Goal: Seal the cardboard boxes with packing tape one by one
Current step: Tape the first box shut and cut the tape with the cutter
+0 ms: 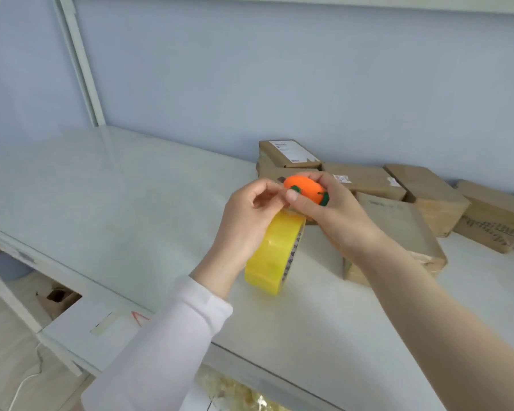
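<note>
Right hand [336, 215] grips the orange cutter [304, 189]; left hand [247, 221], just beside, pinches the top of the tape roll [273, 256]. Tension tape before cutting.

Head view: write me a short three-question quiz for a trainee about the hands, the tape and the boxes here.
1. True or false: the right hand grips a small orange tool.
2. The tape roll just under the hands is: A) yellow, B) red, C) black.
3. Fill in: the cardboard boxes sit on the white ____.
Key: 1 true; 2 A; 3 table.
</note>
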Action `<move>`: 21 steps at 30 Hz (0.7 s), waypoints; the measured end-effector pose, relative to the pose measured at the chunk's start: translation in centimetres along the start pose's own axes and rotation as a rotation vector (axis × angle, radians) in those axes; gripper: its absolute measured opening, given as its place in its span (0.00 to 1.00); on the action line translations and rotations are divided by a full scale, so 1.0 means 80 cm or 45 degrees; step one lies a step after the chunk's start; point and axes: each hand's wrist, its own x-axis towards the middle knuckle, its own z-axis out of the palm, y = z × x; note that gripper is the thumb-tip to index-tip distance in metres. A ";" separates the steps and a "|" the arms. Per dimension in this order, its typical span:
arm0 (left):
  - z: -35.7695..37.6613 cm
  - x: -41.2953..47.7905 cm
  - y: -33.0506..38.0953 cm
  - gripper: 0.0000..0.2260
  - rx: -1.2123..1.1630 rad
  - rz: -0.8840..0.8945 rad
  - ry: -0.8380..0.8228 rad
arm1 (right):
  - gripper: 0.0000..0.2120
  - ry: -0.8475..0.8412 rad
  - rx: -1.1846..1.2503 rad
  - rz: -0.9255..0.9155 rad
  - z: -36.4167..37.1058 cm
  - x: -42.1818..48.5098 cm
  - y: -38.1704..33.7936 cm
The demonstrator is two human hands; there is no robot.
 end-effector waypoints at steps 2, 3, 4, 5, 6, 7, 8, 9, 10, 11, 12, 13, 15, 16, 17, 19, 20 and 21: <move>-0.007 0.011 -0.010 0.07 0.069 -0.015 0.012 | 0.19 0.011 0.008 0.025 0.013 0.010 0.006; -0.009 0.015 -0.015 0.08 0.088 -0.027 0.010 | 0.19 0.027 0.020 0.039 0.018 0.014 0.009; -0.010 0.019 -0.018 0.08 0.101 -0.035 0.006 | 0.19 0.045 0.035 0.049 0.021 0.017 0.011; -0.011 0.023 -0.021 0.07 0.117 -0.039 0.002 | 0.19 0.064 0.039 0.048 0.022 0.021 0.013; -0.012 0.027 -0.023 0.07 0.138 -0.038 -0.003 | 0.18 0.085 0.024 0.038 0.023 0.025 0.015; -0.012 0.030 -0.025 0.06 0.157 -0.038 -0.010 | 0.17 0.113 -0.008 0.024 0.024 0.028 0.017; -0.013 0.033 -0.027 0.05 0.169 -0.035 -0.014 | 0.15 0.152 -0.049 0.006 0.025 0.030 0.018; -0.013 0.034 -0.028 0.05 0.177 -0.032 -0.015 | 0.14 0.199 -0.090 -0.008 0.026 0.033 0.020; -0.013 0.035 -0.029 0.06 0.189 -0.033 -0.014 | 0.13 0.247 -0.130 -0.013 0.026 0.035 0.021; -0.012 0.035 -0.030 0.06 0.210 -0.040 -0.015 | 0.13 0.288 -0.157 -0.009 0.026 0.037 0.022; -0.011 0.035 -0.031 0.06 0.256 -0.054 -0.013 | 0.12 0.323 -0.173 0.004 0.026 0.039 0.023; -0.011 0.035 -0.032 0.06 0.315 -0.069 -0.013 | 0.12 0.353 -0.181 0.018 0.026 0.040 0.024; -0.012 0.037 -0.035 0.14 0.358 -0.124 -0.060 | 0.10 0.379 -0.164 0.053 0.025 0.040 0.023; -0.014 0.038 -0.036 0.24 0.328 -0.181 -0.116 | 0.09 0.368 -0.118 0.079 0.024 0.040 0.021; -0.015 0.041 -0.036 0.37 0.296 -0.242 -0.154 | 0.08 0.352 -0.069 0.111 0.023 0.041 0.019; -0.015 0.045 -0.036 0.47 0.319 -0.252 -0.108 | 0.06 0.338 -0.117 0.188 0.017 0.044 0.017; -0.013 0.046 -0.037 0.45 0.384 -0.155 -0.044 | 0.07 0.329 -0.253 0.225 0.013 0.047 0.018; -0.010 0.048 -0.038 0.39 0.483 -0.015 0.014 | 0.11 0.304 -0.450 0.251 0.006 0.050 0.019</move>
